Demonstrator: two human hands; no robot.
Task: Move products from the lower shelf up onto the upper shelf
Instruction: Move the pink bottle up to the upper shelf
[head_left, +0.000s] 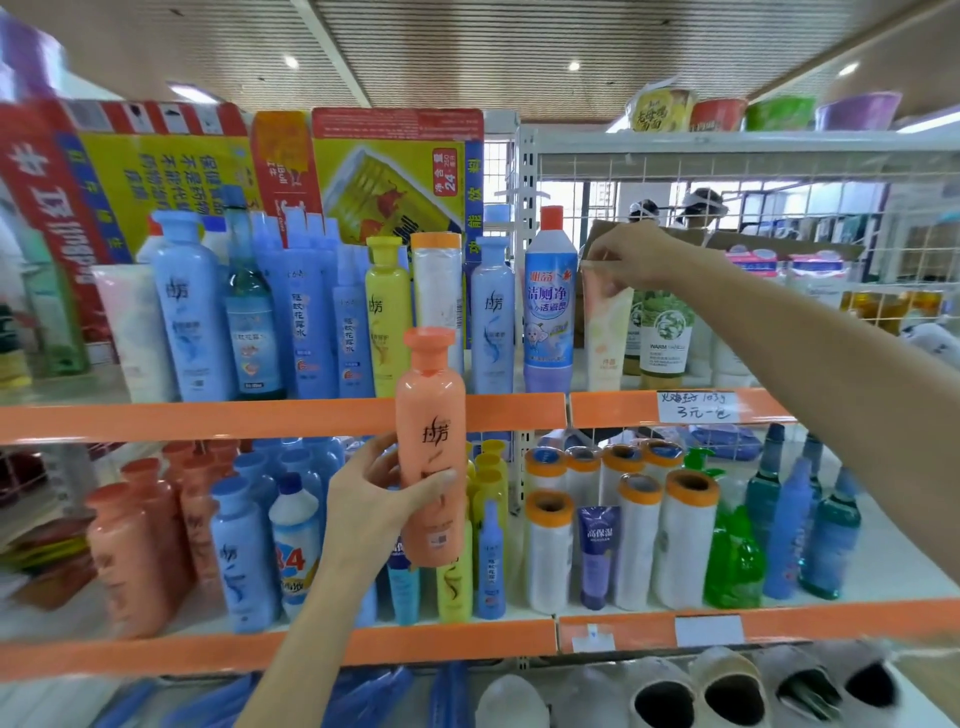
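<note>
Orange bottle (431, 447) gripped upright by left hand (374, 493), right hand (631, 257) pinching tube (605, 332) top

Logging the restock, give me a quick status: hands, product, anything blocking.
Left hand grips orange bottle, upright, raised before upper shelf edge. Right hand pinches top of pale tube on upper shelf. Upper row crowded.

Left hand (379, 499) holds a bottle (431, 447) at frame centre, in front of the upper shelf (260, 418) edge. Right hand (631, 257), upper right, pinches the top of a tube (605, 332) standing on that shelf. Lower shelf (415, 644) below, bottles crowding it.
</note>
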